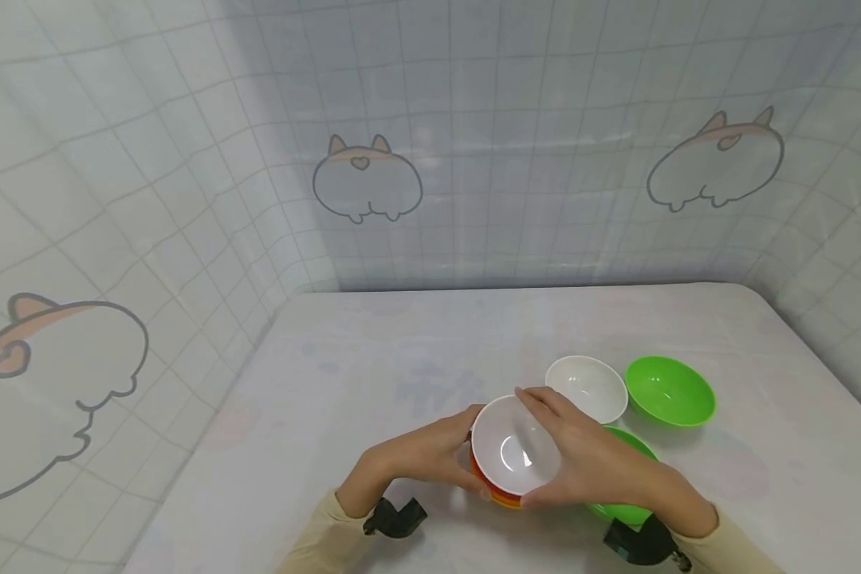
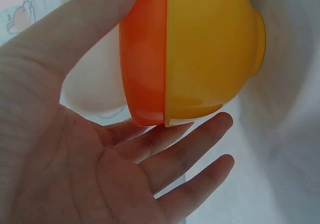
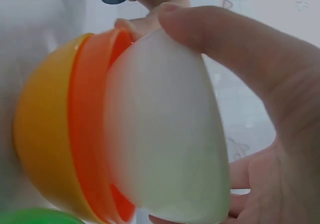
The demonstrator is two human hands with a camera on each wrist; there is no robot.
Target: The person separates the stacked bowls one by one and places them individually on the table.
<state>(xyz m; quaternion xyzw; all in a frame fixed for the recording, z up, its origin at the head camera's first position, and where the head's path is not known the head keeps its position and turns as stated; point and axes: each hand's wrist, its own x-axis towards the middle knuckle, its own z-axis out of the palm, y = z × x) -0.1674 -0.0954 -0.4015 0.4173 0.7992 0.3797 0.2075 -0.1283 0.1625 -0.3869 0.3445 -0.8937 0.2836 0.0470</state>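
In the head view my right hand [image 1: 591, 458] grips a white bowl [image 1: 514, 450] by opposite sides of its rim, thumb on the near side. The white bowl sits tilted in the mouth of an orange bowl [image 3: 92, 119], its lower part inside. That orange bowl is nested in a yellow bowl [image 2: 210, 49], whose foot is close to the tabletop. My left hand [image 1: 430, 450] holds this stack from the left, thumb against the orange wall and fingers spread around the other side.
Behind my right hand stand a second white bowl [image 1: 587, 389] and a green bowl [image 1: 670, 391]. Another green bowl [image 1: 620, 513] lies partly hidden under my right forearm. A cloth-covered table [image 1: 316, 359] meets grid-patterned curtains [image 1: 473, 199] at its back and sides.
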